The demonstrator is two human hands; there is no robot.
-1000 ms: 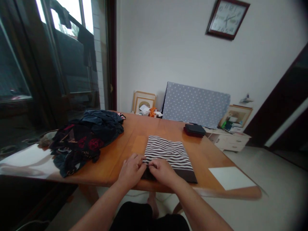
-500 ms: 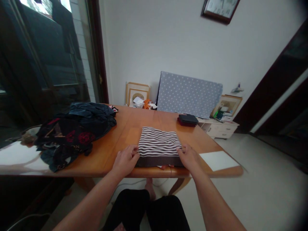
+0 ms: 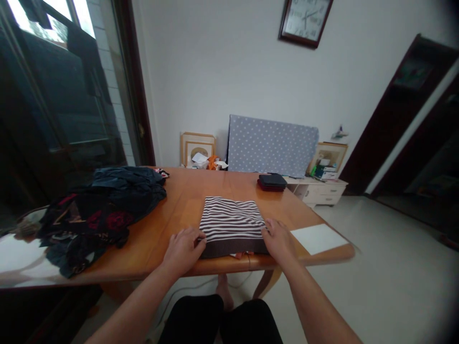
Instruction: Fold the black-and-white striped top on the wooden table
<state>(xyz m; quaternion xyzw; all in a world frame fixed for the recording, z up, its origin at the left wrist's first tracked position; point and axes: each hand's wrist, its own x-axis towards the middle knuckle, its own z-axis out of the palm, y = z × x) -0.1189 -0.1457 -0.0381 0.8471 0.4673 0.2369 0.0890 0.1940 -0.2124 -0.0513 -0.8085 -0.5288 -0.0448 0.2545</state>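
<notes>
Folded striped knit garment (image 3: 231, 217) on a wooden table (image 3: 186, 191), at two o'clock from the left hand (image 3: 183, 248) and ten o'clock from the right hand (image 3: 280, 240); thumbs and fingers sit narrowly spaced at its edges, grip indeterminable. Dark-brown and white stripes meet a brown ribbed hem (image 3: 222, 247) at six o'clock. The black printed garment (image 3: 86, 217), toward nine o'clock, bears faint letters resembling "ON".

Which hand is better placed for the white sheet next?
Likely the right hand: it is at the edge of the striped cloth nearest the white sheet; the left hand is at the opposite edge.
</notes>
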